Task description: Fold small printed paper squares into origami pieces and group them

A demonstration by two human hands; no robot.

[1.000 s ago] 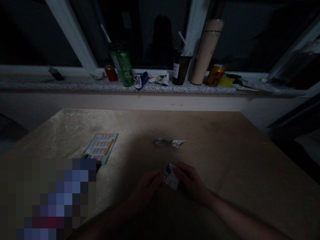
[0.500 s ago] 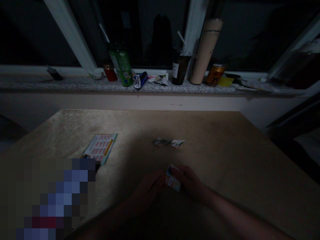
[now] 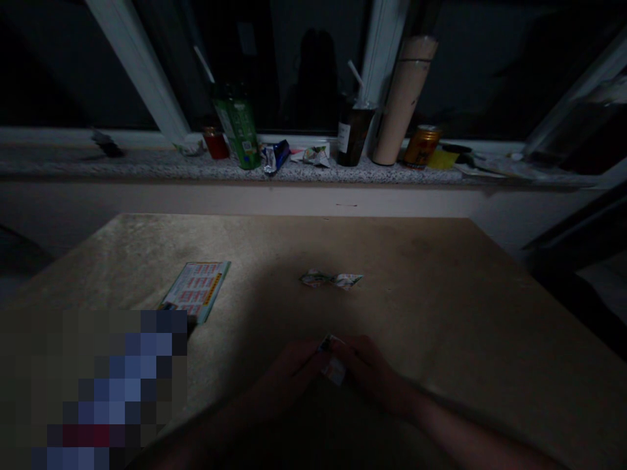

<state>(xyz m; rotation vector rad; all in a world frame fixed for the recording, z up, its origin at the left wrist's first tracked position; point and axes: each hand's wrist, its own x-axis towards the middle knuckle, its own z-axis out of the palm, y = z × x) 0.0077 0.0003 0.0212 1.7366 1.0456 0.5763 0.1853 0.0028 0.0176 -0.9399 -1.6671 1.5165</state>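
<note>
Dim room, seen from above the person's hands. The left hand (image 3: pixel 294 369) and the right hand (image 3: pixel 372 369) meet low over the near middle of the desk (image 3: pixel 441 313), with a small folded paper (image 3: pixel 333 365) pinched between them. Each hand's grip is narrow, fingertips closed on an edge of the paper: the left takes its left side, the right its upper and right side. Only a pale printed strip of the paper shows between the fingers; its fold cannot be made out in the low light.

Farther out on the desk, well apart from the hands, lies a twisted bow-shaped paper piece (image 3: pixel 332 280). To the left lies a flat printed sheet (image 3: pixel 196 289) with red and yellow blocks, its near corner running into a blurred patch.

Beyond the desk runs a speckled stone windowsill (image 3: pixel 122 166) under dark window glass. On the sill, from left to right, stand a small red cup (image 3: pixel 215 143), a green bottle (image 3: pixel 238 127), a blue wrapper (image 3: pixel 277 156), a crumpled paper (image 3: pixel 316 155), a dark cup with a straw (image 3: pixel 353 134), a tall beige flask (image 3: pixel 404 104) and an orange can (image 3: pixel 420 147).
</note>
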